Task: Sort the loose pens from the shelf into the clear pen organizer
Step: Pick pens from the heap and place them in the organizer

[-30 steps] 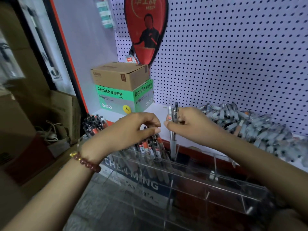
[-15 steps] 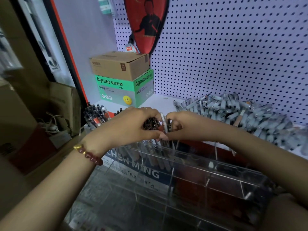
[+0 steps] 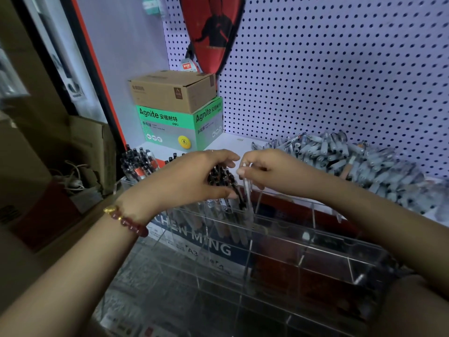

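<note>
Head view: the right hand (image 3: 269, 171) pinches a slim translucent white pen (image 3: 247, 190) upright, its tip inside the clear acrylic pen organizer (image 3: 303, 246). The left hand (image 3: 192, 181) curls round the bundle of dark-capped pens (image 3: 220, 176) standing there. Released crooked, the pen could catch the divider (image 3: 258, 200) or drop into the neighbouring compartment. A heap of loose grey pens (image 3: 352, 161) waits on the shelf.
</note>
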`<act>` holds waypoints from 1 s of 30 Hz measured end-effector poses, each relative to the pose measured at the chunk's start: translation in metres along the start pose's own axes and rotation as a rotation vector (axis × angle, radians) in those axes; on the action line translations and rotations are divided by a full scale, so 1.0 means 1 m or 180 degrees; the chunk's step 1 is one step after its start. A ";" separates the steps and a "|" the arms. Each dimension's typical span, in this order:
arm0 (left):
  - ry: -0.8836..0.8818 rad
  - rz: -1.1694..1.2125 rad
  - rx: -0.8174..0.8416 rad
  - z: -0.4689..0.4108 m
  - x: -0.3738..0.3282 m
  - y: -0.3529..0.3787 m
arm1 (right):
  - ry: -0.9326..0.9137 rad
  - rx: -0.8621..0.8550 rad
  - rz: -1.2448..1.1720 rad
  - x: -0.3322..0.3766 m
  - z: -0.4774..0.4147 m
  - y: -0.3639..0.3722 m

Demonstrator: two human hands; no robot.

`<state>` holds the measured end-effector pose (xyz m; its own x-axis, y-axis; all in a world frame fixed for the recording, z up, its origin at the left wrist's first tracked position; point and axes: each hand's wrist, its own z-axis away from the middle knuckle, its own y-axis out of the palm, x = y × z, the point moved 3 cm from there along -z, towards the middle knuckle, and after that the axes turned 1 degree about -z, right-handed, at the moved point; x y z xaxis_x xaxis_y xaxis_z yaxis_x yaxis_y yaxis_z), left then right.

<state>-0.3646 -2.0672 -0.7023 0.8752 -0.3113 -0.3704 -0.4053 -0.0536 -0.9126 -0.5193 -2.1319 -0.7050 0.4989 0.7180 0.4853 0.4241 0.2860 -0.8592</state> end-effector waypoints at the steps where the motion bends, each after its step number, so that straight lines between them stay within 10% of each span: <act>1: -0.0023 -0.0027 -0.0009 0.000 0.000 0.000 | -0.0017 -0.0008 0.0092 -0.001 -0.001 -0.001; 11: -0.0015 0.0022 -0.0059 0.001 -0.003 -0.002 | 0.0045 0.0400 0.0409 -0.007 -0.003 0.010; 19: -0.0001 0.0331 -0.0176 0.001 0.000 -0.007 | 0.0524 0.0471 -0.0820 -0.025 -0.006 -0.024; 22: 0.0092 0.0528 -0.0360 -0.002 0.000 -0.011 | 0.0992 -0.0362 -0.0265 -0.062 -0.028 -0.044; 30: 0.0105 0.0498 -0.0870 -0.015 0.010 -0.014 | 0.1495 -0.0336 0.1840 -0.095 -0.053 -0.006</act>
<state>-0.3539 -2.0837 -0.6913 0.7894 -0.3663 -0.4926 -0.5941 -0.2542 -0.7632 -0.5294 -2.2358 -0.7371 0.9240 0.3825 -0.0001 0.0552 -0.1336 -0.9895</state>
